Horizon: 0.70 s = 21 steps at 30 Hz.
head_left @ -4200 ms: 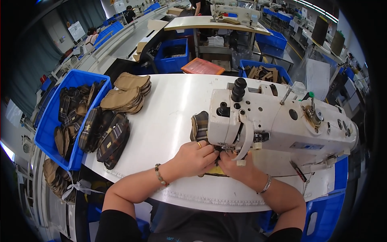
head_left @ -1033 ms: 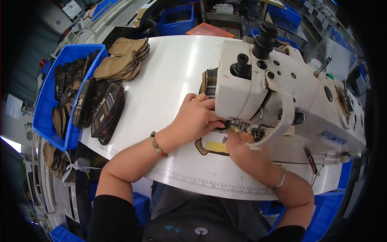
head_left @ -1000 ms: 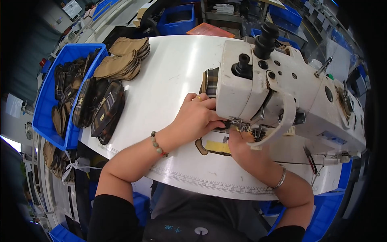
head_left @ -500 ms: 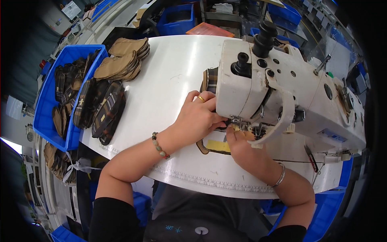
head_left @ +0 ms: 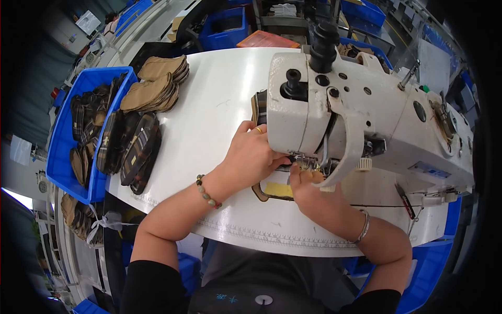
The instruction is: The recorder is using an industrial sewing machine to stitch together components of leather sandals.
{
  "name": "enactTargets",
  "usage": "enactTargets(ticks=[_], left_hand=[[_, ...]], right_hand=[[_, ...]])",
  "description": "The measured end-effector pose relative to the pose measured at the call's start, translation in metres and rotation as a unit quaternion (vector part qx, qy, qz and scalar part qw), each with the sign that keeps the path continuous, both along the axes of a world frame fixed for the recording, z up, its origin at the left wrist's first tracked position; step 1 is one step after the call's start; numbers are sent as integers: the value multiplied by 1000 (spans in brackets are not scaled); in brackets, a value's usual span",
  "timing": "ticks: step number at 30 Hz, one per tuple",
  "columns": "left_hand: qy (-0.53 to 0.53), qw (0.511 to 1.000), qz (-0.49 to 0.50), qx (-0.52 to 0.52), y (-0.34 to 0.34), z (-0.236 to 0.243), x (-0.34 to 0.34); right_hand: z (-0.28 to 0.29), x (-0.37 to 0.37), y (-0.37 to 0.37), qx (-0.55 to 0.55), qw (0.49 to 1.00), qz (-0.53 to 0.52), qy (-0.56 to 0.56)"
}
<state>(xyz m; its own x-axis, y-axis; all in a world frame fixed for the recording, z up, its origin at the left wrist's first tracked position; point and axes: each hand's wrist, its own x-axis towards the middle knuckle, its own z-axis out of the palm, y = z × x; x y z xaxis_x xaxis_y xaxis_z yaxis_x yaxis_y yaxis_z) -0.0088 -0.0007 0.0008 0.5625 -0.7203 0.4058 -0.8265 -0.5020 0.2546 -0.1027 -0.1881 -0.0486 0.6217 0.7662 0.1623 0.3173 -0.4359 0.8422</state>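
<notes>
A white sewing machine stands over a plaid fabric piece with tan edging. One part of the piece shows beyond the machine head; a tan-edged corner with a yellow patch shows on the near side. My left hand, with a ring and a beaded bracelet, presses its bent fingers on the fabric just left of the presser foot. Close by, my right hand pinches the near part at the foot, thumb and forefinger together. The machine head and my fingers hide the needle point and the middle of the piece.
Stacked tan fabric pieces and plaid pouches lie at the table's left. Beside them a blue bin holds more plaid pieces. Small red-and-black snips rest right of my right wrist. A ruler strip follows the near edge.
The whole view has shifted slightly, with the machine appearing further left. Both hands keep nearly the same hold on the fabric at the presser foot.
</notes>
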Motion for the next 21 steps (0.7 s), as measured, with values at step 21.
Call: enactTargets(ticks=[21], left_hand=[[-9, 999, 19, -49, -1, -5, 4]], right_hand=[[33, -5, 12, 314, 929, 1, 198]])
